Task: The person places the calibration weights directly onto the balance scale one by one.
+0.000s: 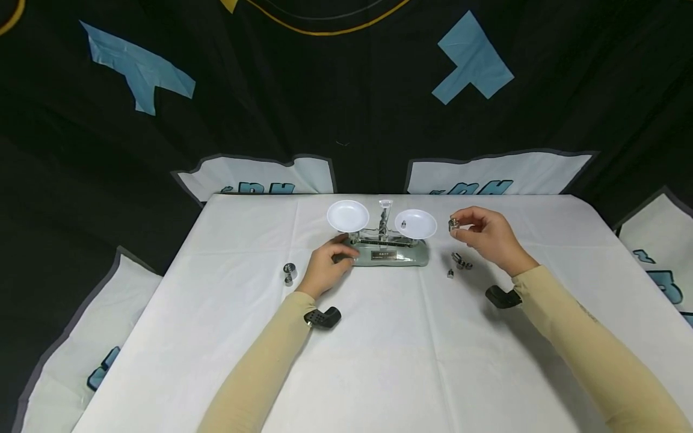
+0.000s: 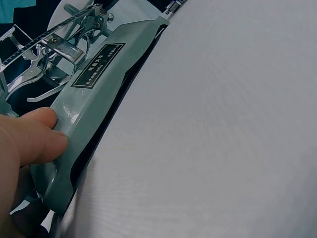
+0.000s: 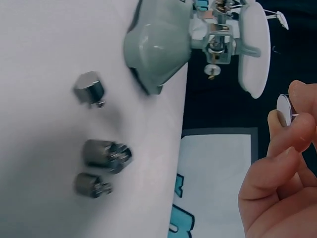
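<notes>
Right hand (image 1: 487,237) pinches a weight (image 1: 453,225): slipping could drop it. Left hand (image 1: 326,265) grips the balance (image 1: 406,255): jostling could tilt it.

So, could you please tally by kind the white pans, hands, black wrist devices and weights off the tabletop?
White pans: 2
Hands: 2
Black wrist devices: 2
Weights off the tabletop: 2, one on a pan, one pinched in a hand
Total: 8

Black backdrop (image 1: 335,108), blue patches (image 1: 473,57), white tablecloth (image 1: 379,349)
</notes>
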`<action>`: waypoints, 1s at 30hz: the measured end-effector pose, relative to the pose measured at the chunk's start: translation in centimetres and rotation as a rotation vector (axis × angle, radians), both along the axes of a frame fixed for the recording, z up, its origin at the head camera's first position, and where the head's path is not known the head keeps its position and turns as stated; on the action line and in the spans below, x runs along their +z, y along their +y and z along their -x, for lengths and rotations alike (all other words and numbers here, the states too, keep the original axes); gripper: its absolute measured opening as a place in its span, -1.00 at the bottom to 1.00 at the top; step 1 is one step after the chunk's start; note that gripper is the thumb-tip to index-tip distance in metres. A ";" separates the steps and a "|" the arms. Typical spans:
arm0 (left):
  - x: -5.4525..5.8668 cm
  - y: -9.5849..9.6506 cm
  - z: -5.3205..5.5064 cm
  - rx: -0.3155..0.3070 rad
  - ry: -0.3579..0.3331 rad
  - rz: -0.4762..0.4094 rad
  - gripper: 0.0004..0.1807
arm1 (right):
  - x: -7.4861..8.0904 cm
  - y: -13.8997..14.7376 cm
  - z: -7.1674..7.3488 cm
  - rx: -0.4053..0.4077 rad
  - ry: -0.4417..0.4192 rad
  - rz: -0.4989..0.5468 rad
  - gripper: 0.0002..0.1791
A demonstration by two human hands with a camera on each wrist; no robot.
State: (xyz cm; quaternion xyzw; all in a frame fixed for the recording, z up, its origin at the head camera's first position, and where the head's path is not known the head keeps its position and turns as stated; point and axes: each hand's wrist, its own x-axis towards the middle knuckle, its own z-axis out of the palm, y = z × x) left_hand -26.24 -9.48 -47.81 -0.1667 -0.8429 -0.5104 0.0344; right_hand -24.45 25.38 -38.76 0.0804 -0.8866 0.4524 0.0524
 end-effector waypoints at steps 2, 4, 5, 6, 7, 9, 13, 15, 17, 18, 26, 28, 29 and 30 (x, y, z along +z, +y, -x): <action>0.0 0.0 0.0 0.001 0.000 0.000 -0.82 | 0.3 -0.5 0.4 -0.005 0.007 -0.007 -0.71; -0.1 -0.1 0.0 0.003 -0.002 0.005 -0.81 | 0.7 -1.0 0.9 -0.019 0.006 -0.025 -0.72; 0.0 -0.1 0.0 0.004 -0.002 0.008 -0.82 | 0.9 -1.3 1.0 -0.021 0.006 -0.032 -0.72; 0.0 -0.1 0.0 0.005 -0.003 0.014 -0.82 | 1.1 -1.6 1.2 -0.021 0.006 -0.034 -0.73; 0.0 -0.1 0.0 0.005 0.003 0.018 -0.82 | 1.3 -1.9 1.3 -0.020 0.005 -0.037 -0.73; 0.1 -0.1 0.0 0.006 0.007 0.025 -0.82 | 1.6 -2.5 1.7 -0.016 0.004 -0.038 -0.73; 0.1 0.0 0.0 0.013 0.012 0.028 -0.82 | 1.8 -3.5 2.4 -0.016 -0.003 -0.039 -0.74; 0.1 0.0 0.0 0.018 0.006 0.027 -0.82 | 1.7 -4.0 2.8 -0.015 -0.013 -0.045 -0.74; 0.1 0.0 0.0 0.021 0.008 0.026 -0.82 | 1.5 -4.5 3.2 -0.008 -0.023 -0.058 -0.74; 0.0 0.1 0.0 0.021 0.009 0.024 -0.82 | 1.5 -4.7 3.3 -0.002 -0.024 -0.064 -0.74; 0.1 0.2 -0.1 0.017 -0.010 0.000 -0.81 | 0.9 -5.4 3.9 0.033 0.020 -0.102 -0.75; 0.1 0.1 -0.1 0.019 -0.011 -0.005 -0.81 | 0.8 -5.5 4.0 0.035 0.025 -0.105 -0.75; 0.1 0.1 -0.1 0.020 -0.010 -0.004 -0.81 | 0.7 -5.5 4.0 0.037 0.025 -0.106 -0.75; 0.1 0.1 -0.1 0.020 -0.008 -0.004 -0.81 | 0.7 -5.6 4.1 0.039 0.027 -0.108 -0.75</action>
